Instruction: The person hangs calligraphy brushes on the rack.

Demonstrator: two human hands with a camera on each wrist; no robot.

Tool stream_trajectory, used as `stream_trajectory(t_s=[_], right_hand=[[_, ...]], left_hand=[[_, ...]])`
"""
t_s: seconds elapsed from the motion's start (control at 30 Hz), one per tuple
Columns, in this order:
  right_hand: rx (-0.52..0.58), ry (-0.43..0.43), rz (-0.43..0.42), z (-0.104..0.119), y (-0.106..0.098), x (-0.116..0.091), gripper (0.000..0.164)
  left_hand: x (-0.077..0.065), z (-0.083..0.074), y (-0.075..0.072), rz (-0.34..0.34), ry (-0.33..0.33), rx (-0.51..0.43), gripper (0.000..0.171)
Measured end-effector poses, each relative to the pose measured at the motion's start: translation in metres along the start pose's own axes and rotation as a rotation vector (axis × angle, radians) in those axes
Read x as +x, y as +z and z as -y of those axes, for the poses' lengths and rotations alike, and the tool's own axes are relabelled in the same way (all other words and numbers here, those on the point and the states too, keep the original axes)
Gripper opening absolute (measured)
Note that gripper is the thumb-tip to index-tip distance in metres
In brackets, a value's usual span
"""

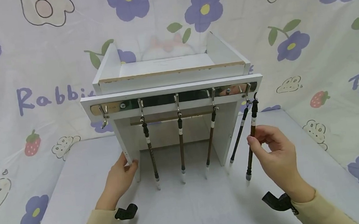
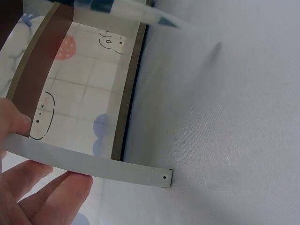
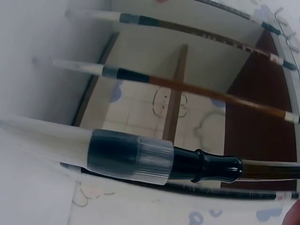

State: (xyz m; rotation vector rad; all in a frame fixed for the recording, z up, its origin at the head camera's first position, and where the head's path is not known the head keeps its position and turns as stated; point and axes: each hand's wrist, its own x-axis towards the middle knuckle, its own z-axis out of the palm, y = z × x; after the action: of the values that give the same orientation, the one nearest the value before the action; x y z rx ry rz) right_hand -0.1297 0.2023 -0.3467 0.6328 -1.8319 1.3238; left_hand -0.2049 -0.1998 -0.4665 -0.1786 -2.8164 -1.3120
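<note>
A white shelf rack [image 1: 171, 86] stands on the table, with a shiny strip of metal hooks [image 1: 161, 100] across its front. My left hand [image 1: 118, 180] holds the rack's left side panel [image 2: 93, 165], thumb on one face and fingers on the other. Between thumb and fingers, my right hand [image 1: 276, 153] pinches a calligraphy brush [image 1: 249, 162] with its tip downward. Its top loop is close beside the rightmost hook [image 1: 247, 89]. In the right wrist view, white bristles and a thick dark-and-clear collar [image 3: 131, 157] show near the camera.
Several other brushes hang from the hooks, including a middle one [image 1: 181, 146] and a slim one [image 1: 239, 133] just left of the held brush. A bare hook [image 1: 104, 116] is at the far left. White cloth [image 1: 186, 208] covers the table; a patterned curtain [image 1: 288, 17] hangs behind.
</note>
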Motion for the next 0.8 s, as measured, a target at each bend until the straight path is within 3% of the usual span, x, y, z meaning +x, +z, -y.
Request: stream_trajectory(t_s=[0.53,0.8], right_hand=[[-0.054,-0.1,0.102,0.014,0.027,0.008,0.034],[-0.06,-0.117,0.141,0.02,0.042,0.011,0.026]], left_hand=[[0.001,0.003,0.001,-0.002,0.004,-0.002,0.063],[0.001,0.0,0.0,-0.001,0.006,-0.004,0.062]])
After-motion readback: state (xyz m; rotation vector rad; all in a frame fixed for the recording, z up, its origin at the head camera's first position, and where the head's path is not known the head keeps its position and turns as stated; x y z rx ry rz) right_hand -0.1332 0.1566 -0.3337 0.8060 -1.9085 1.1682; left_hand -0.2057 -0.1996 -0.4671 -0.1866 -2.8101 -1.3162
